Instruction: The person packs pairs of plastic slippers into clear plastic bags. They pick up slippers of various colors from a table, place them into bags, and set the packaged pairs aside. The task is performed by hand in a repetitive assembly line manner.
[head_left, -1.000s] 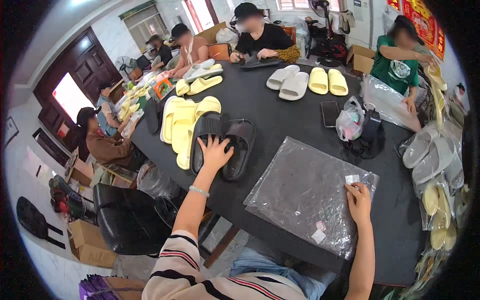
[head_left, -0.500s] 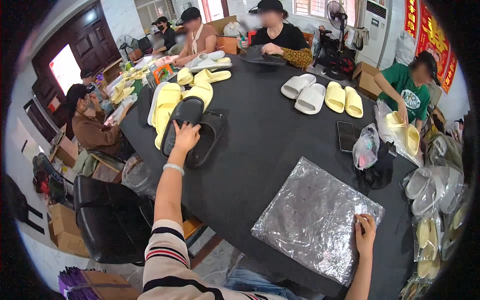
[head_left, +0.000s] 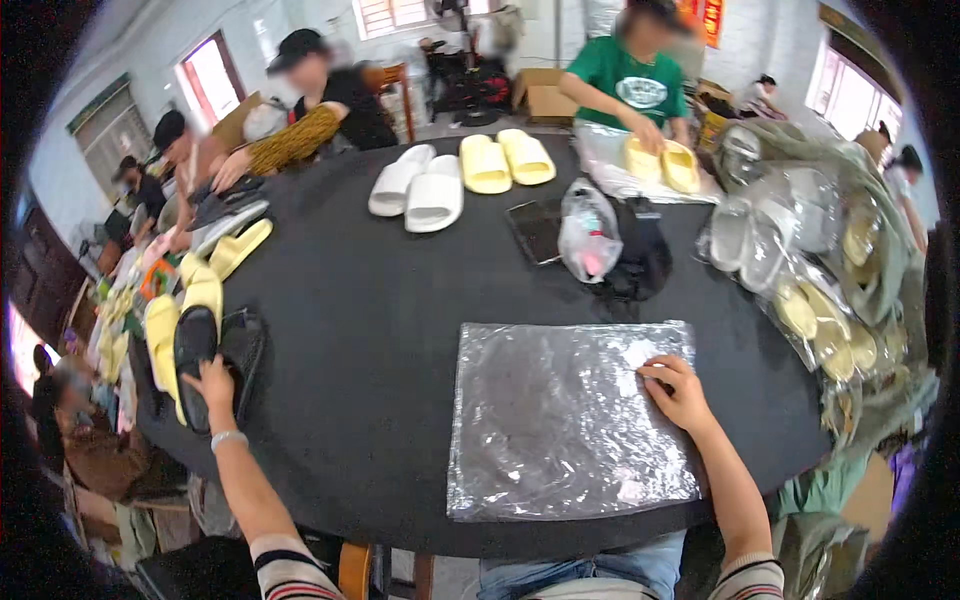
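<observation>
At the left side of the table my left hand (head_left: 213, 388) grips a black slipper (head_left: 196, 333), its fingers over the strap. The other black slipper (head_left: 243, 345) lies just right of it, and pale yellow slippers (head_left: 162, 338) are behind them. My right hand (head_left: 678, 393) is closed at the right part of a clear plastic bag (head_left: 560, 425), which lies flat on the table in front of me. The fingertips press together on the film; the exact hold is partly hidden by glare.
White slippers (head_left: 436, 197) and a yellow pair (head_left: 487, 165) stand at the far side of the black table (head_left: 350, 400). A phone (head_left: 536, 232) lies by a small knotted bag (head_left: 590, 235). Bagged slippers (head_left: 770, 240) pile up at right. Co-workers sit around, one in green (head_left: 640, 85) handling yellow slippers.
My view has swung to the right, so the table's things appear shifted left. Both hands stay at the black slipper and the plastic bag. A co-worker's dark slipper now sits over the left-hand row.
</observation>
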